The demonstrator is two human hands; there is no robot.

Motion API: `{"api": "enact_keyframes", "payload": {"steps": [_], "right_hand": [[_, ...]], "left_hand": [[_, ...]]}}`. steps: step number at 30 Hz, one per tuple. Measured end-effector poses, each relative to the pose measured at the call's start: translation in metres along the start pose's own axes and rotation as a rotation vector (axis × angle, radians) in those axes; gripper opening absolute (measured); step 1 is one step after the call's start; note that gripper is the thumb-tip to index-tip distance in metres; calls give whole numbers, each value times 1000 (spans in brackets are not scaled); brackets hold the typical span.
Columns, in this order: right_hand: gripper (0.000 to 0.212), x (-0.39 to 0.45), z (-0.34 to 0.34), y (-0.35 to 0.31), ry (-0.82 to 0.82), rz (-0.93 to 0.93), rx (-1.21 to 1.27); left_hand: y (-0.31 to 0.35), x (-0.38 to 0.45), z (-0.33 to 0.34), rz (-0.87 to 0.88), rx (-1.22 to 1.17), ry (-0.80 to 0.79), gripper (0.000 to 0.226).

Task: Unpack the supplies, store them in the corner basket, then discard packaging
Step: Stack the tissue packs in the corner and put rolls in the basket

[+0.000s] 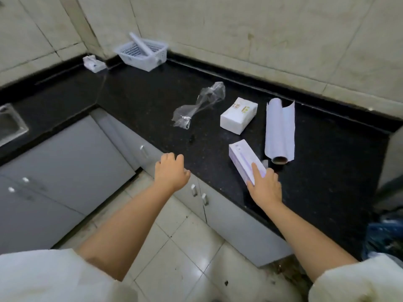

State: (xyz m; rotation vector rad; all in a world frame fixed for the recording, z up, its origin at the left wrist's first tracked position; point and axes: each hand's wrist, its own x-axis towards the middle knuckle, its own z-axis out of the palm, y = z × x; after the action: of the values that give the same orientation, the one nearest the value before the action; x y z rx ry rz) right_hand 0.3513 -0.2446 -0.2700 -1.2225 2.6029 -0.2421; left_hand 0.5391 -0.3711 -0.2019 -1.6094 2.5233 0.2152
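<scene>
the black counter (139, 101) runs as an l across the middle of the frame. in the lower right of centre the right hand (265, 188) lies with fingers spread and loose on the near end of a long white box (244, 159), touching it on top but not clamped around it. the left hand (171, 171) hovers at the counter's front edge in the middle of the frame, fingers curled loosely, holding nothing.

just right of the box lies a roll of white paper (280, 131), its brown core facing the camera and a loose sheet lifted along its right side. above the box, near the centre right, sits a white tissue pack (238, 115), and to its left a crumpled clear plastic wrapper (199, 104) lies flat on the counter.

in the upper left of centre, in the corner against the tiled wall, stands the white perforated basket (142, 53) with one white roll (139, 43) leaning inside it. left of the basket is a small white packet (93, 64). a metal sink (11, 125) shows at the left edge, grey cabinets (65, 162) below
</scene>
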Motion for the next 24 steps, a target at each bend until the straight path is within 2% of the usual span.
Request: {"api": "enact_keyframes", "payload": {"steps": [4, 8, 11, 15, 18, 21, 24], "right_hand": [[59, 17, -2, -6, 23, -3, -127], [52, 60, -28, -29, 114, -30, 11], [52, 112, -52, -57, 148, 16, 180], [69, 190, -66, -97, 82, 205, 327], [86, 238, -58, -114, 19, 355, 391], [104, 271, -44, -121, -75, 530, 376], [109, 290, -33, -122, -86, 641, 324]], "left_hand": [[11, 28, 8, 76, -11, 32, 50], [20, 61, 4, 160, -14, 90, 57], [22, 95, -10, 215, 0, 159, 59], [18, 154, -35, 244, 50, 210, 57], [14, 200, -46, 239, 86, 171, 57], [14, 240, -47, 241, 114, 120, 59], [14, 271, -42, 261, 121, 109, 57]]}}
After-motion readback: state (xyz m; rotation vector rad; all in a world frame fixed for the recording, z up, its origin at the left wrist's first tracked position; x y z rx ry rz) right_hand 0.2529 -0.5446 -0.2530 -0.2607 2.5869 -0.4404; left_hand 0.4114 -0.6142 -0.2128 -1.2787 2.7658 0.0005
